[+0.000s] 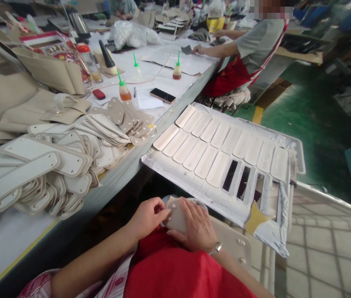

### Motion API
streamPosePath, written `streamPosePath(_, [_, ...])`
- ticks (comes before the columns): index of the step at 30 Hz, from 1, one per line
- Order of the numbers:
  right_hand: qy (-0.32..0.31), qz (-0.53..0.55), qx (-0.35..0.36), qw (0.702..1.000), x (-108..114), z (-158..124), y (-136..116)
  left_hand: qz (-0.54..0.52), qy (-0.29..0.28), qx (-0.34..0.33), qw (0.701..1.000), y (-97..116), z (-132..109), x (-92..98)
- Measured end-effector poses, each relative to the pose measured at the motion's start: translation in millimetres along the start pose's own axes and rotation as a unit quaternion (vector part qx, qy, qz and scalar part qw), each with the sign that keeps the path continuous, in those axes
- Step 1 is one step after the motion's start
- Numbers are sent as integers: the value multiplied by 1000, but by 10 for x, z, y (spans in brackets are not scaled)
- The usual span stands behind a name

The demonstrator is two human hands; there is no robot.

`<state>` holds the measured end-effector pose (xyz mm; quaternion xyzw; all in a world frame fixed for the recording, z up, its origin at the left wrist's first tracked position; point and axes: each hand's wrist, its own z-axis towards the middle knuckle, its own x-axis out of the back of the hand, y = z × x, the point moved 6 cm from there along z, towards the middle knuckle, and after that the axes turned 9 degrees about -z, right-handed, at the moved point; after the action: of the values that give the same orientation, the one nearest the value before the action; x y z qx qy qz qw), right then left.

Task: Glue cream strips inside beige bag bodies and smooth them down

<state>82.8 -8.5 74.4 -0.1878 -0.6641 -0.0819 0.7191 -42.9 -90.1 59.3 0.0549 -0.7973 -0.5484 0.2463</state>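
A long beige leather strap panel (232, 244) with metal studs at its ends lies in front of me, above my red apron. My right hand (195, 225) rests flat across it, fingers stretched out and thumb apart. At the panel's far left end, my left hand (152, 213) is closed, thumb and curled fingers pinching the edge beside a stud. Part of a round, clear-looking thing shows behind the panel; its kind is hidden.
Many studded panels (39, 157) are heaped on the left table. A rack (190, 178) on the right carries rows of pale strips. Glue bottles (125, 91), a phone (163, 95) and beige bags (17, 99) lie farther back. A co-worker (256, 45) sits at the far right side.
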Motion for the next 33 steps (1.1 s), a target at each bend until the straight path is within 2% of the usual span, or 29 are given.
streamPosePath(4, [-7, 1, 0, 1000, 0, 12, 3, 15, -25, 4, 1000, -1, 32, -44])
streamPosePath(11, [-34, 20, -8, 999, -14, 26, 24, 5, 2, 4, 1000, -6, 23, -57])
streamPosePath(16, [-48, 23, -1, 999, 6, 45, 9, 26, 24, -30, 999, 19, -13, -47])
streamPosePath(19, [-25, 0, 28, 999, 14, 57, -29, 24, 23, -32, 999, 9, 9, -26])
streamPosePath(21, [16, -33, 56, 998, 27, 8, -33, 8, 15, -22, 1000, -6, 37, -11])
streamPosePath(25, [97, -130, 112, 980, 112, -387, 132, 13, -9, -19, 1000, -15, 81, -1])
streamPosePath(27, [86, -170, 114, 975, 178, -710, 326, 30, -22, -26, 999, -18, 95, 1])
streamPosePath(29, [64, -186, 87, 977, 277, -1055, 547, 56, -26, -50, 997, 5, 106, 10])
streamPosePath(31, [50, -182, 51, 981, 384, -1358, 712, 112, -25, -118, 986, 102, 104, 1])
streamPosePath(33, [43, -166, 22, 985, 447, -1551, 775, 200, -36, -226, 953, 263, 52, -88])
